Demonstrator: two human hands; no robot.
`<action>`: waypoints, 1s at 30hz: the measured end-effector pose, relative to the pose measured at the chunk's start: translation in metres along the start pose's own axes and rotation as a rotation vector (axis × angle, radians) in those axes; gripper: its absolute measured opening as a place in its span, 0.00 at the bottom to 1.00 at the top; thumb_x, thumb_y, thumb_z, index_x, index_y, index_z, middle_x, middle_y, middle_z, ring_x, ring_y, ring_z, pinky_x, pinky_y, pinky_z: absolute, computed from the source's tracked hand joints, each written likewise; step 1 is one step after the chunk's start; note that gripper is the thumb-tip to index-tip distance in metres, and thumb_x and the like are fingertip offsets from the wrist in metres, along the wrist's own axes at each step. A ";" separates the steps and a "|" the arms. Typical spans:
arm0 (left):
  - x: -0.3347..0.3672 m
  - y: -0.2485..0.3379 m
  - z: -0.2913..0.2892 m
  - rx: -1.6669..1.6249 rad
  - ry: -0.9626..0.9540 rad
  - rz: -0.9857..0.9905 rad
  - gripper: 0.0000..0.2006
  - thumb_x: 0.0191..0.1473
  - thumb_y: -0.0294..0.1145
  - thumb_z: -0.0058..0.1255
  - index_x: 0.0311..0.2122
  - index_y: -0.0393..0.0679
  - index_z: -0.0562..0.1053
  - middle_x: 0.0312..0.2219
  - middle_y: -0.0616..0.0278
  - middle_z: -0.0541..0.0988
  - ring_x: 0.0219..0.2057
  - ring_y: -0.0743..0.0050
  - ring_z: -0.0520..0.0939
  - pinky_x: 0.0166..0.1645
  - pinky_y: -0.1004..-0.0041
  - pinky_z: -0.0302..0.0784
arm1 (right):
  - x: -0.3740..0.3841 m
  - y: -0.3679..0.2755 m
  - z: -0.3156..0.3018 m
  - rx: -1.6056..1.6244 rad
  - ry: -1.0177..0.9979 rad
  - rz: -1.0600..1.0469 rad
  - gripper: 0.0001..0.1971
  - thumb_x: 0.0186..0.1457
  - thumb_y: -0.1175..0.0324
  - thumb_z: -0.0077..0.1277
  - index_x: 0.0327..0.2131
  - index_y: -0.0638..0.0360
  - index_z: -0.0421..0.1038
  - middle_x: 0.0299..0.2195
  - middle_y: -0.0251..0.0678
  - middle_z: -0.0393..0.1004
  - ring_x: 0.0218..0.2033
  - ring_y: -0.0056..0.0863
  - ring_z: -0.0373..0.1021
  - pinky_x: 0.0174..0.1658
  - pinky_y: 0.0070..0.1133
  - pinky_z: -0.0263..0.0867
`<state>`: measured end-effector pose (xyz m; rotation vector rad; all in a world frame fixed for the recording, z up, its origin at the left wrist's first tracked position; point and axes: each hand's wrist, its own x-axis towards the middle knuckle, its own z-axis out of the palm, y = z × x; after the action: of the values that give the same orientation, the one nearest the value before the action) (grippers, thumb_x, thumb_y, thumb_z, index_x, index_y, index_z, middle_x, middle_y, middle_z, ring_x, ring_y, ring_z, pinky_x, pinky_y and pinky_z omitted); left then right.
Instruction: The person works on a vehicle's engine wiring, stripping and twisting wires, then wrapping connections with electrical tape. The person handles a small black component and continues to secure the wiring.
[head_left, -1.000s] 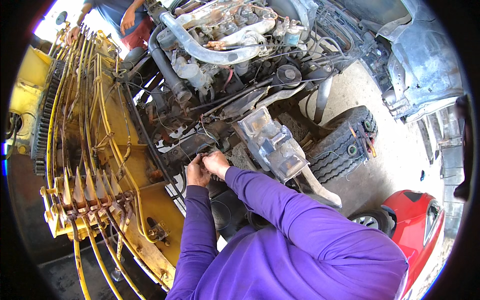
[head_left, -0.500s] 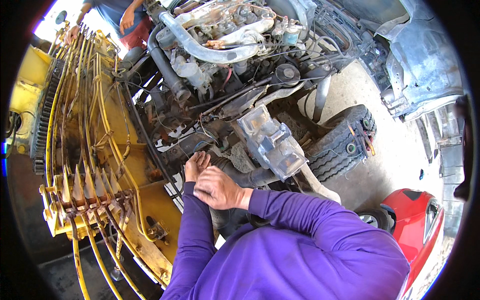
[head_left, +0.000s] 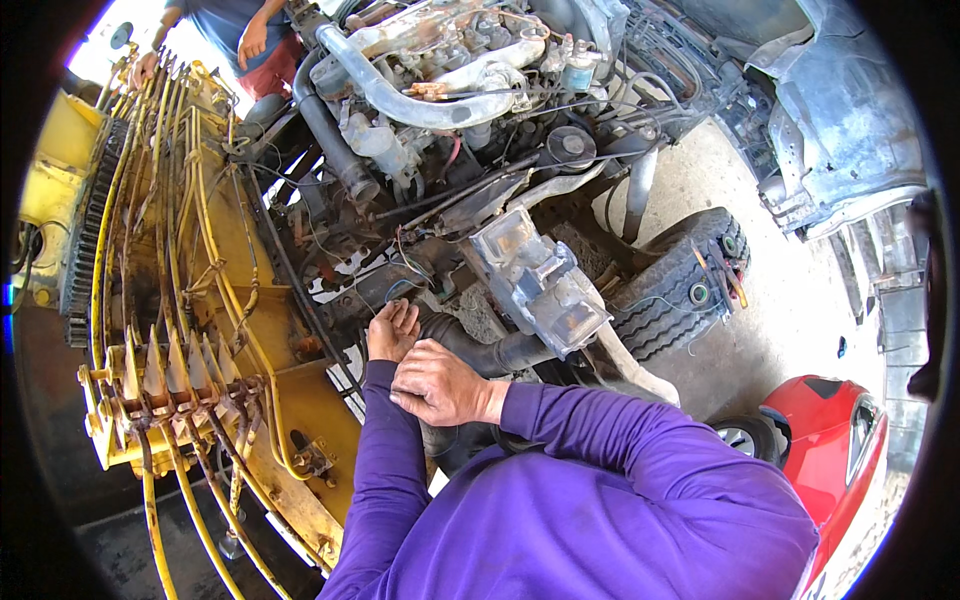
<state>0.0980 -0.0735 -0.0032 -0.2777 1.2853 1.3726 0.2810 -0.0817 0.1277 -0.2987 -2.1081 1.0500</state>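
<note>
My left hand [head_left: 393, 331] reaches in beside the engine, palm turned up and fingers loosely curled, with nothing visible in them. Thin blue and pale wires [head_left: 402, 284] lie just past its fingertips. Closed up against my left wrist and purple cuff is my right hand [head_left: 440, 384], its fingers folded and thumb toward the left forearm. Whatever those fingers hold, if anything, is hidden. A ribbed black hose [head_left: 450, 335] runs right beside both hands. Farther right, a dirty grey metal box-like part [head_left: 540, 285] sits over the frame.
A greasy engine [head_left: 440, 90] with pipes and a pulley [head_left: 572, 148] fills the far side. Left stands yellow machinery [head_left: 285, 390] with bent hydraulic lines [head_left: 205, 220]. A tyre [head_left: 675, 290] and a red car [head_left: 830, 440] are at right. Another person's hand [head_left: 253, 42] shows far left.
My right hand, blurred over the left wrist before, has come slightly back and right and is now sharp. More of the left palm shows. The left hand has barely moved.
</note>
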 end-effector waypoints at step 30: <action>0.023 -0.010 -0.047 0.123 0.308 0.268 0.27 0.57 0.43 0.53 0.58 0.40 0.66 0.46 0.54 0.75 0.34 0.66 0.81 0.38 0.67 0.74 | -0.142 -0.166 -0.127 0.729 -0.111 0.449 0.01 0.57 0.76 0.56 0.32 0.59 0.74 0.34 0.39 0.81 0.42 0.38 0.78 0.62 0.43 0.59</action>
<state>0.0762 -0.1002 -0.0438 -0.2448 1.7046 1.5084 0.4893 -0.1840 0.2292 -0.3568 -1.6289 2.0476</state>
